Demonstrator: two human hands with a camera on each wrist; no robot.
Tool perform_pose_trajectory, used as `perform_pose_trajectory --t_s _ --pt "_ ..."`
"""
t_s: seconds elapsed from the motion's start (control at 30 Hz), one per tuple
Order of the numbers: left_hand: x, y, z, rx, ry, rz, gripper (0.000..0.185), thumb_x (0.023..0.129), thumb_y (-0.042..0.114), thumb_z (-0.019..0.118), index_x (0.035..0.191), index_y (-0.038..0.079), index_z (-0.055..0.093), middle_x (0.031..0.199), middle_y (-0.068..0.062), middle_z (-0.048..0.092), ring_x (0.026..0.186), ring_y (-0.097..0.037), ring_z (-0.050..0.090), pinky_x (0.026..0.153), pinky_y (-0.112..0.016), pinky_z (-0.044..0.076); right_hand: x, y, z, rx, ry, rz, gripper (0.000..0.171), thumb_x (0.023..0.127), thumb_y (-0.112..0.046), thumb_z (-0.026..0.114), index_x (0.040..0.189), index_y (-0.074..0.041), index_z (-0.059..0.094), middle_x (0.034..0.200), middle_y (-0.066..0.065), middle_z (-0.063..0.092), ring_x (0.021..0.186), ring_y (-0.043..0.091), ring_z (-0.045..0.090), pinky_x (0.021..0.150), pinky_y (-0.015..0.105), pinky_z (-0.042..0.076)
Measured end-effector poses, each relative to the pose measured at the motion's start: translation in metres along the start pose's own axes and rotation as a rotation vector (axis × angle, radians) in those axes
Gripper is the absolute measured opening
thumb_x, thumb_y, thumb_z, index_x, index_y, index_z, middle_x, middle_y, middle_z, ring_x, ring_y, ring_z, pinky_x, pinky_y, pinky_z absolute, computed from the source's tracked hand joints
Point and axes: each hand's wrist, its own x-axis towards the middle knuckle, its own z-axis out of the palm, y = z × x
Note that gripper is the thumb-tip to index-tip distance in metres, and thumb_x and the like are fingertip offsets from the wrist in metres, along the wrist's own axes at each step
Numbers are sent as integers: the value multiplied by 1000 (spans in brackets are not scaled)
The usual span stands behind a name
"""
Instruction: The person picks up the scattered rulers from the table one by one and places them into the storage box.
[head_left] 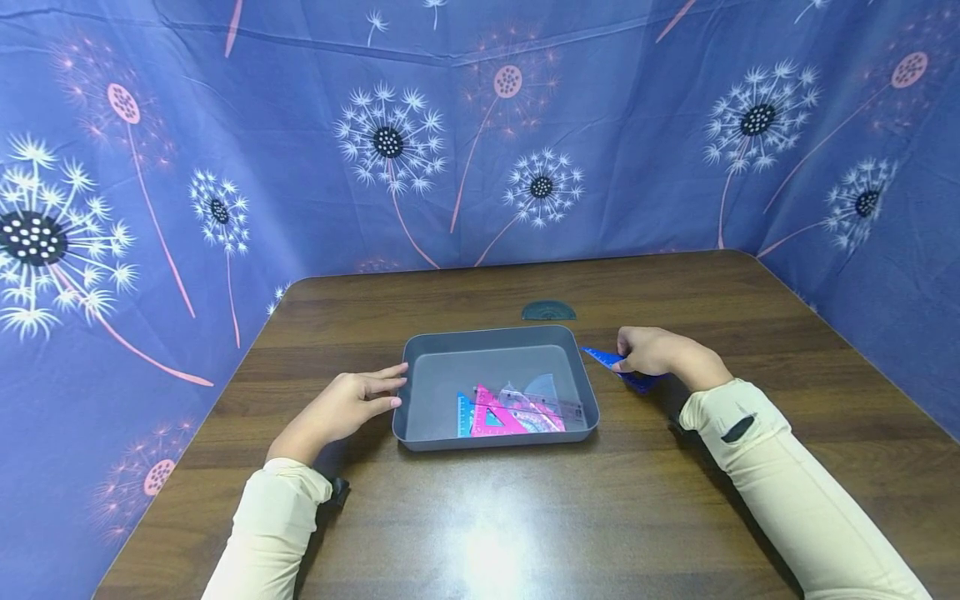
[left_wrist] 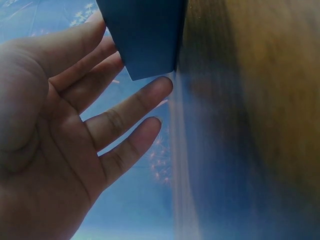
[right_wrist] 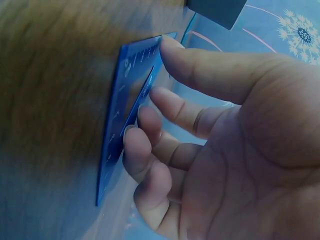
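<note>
A grey rectangular tray (head_left: 435, 387) lies at mid-table. Inside it, towards its front right, are a pink set square (head_left: 482, 402), a light blue piece with scale marks (head_left: 462, 417) and clear pieces (head_left: 542, 387), overlapping. My left hand (head_left: 347, 406) touches the tray's left side with its fingers extended; the left wrist view has the thumb and fingers at the tray's corner (left_wrist: 145, 40). Right of the tray, my right hand (head_left: 654, 350) pinches a blue set square (right_wrist: 116, 95) between thumb and fingers. In the head view that hand covers part of the set square.
A dark teal protractor (head_left: 548, 311) lies behind the tray, near its back right corner. The brown wooden table (head_left: 390, 304) reaches back to a blue curtain (head_left: 300, 125) with a dandelion print, which also hangs on both sides.
</note>
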Motion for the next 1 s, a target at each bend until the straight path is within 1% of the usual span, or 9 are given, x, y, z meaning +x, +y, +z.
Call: perform_pose_trajectory --t_s 0.1,0.27,0.33,0.4,0.47,0.53,0.6,0.77,1.0 --pt "0 -1 0 3 -3 0 41 97 18 66 133 0 62 149 -6 50 138 -30 43 110 -51 38 0 0 0 -33 -2 23 32 98 -27 64 102 3 54 84 8 55 75 22 52 66 34 44" --pt "-1 -1 0 6 -15 -16 42 98 20 65 135 1 61 150 -5 49 139 -31 42 110 -52 38 -1 1 0 -24 -30 101 33 100 -33 59 90 -1 56 68 3 52 57 14 49 52 27 43" --pt "-1 -1 0 3 -17 -21 42 98 21 65 135 2 61 150 -5 48 139 -30 41 109 -52 38 -1 2 0 -22 -20 101 36 99 -36 61 90 -1 56 68 3 53 56 14 50 52 27 44" --pt "-1 -1 0 1 -19 -23 42 98 21 65 136 2 60 151 -5 48 139 -30 41 109 -52 38 -1 3 -1 -13 12 58 40 96 -38 66 98 1 57 78 7 59 66 18 56 60 32 48" --pt "-1 -1 0 -3 -18 -25 42 98 21 65 136 2 60 151 -4 48 139 -30 42 109 -51 39 0 4 -1 11 44 -10 50 91 -40 73 111 4 56 95 15 63 84 26 61 74 41 52" --pt "-1 -1 0 -5 -19 -27 43 98 21 65 136 2 60 151 -4 48 139 -30 42 109 -51 39 0 5 -2 46 55 -74 66 85 -39 79 126 4 51 114 23 59 103 36 58 86 51 49" --pt "0 0 -1 -7 -20 -31 43 98 21 65 135 2 60 151 -3 48 139 -29 42 109 -51 39 -1 8 -2 83 34 -118 80 80 -37 84 137 4 46 126 29 51 116 44 52 94 59 45" --pt "0 0 -1 -5 -23 -37 42 98 21 65 135 2 60 151 -4 48 139 -30 42 108 -51 39 -1 13 -1 133 -47 -121 101 71 -34 90 150 -2 36 133 30 37 123 48 41 99 63 40" --pt "0 0 -2 11 -20 -35 42 98 20 65 135 2 61 150 -3 48 138 -30 43 109 -51 39 3 17 0 128 -79 -113 110 68 -39 91 153 -3 31 134 30 34 127 50 39 100 64 40"
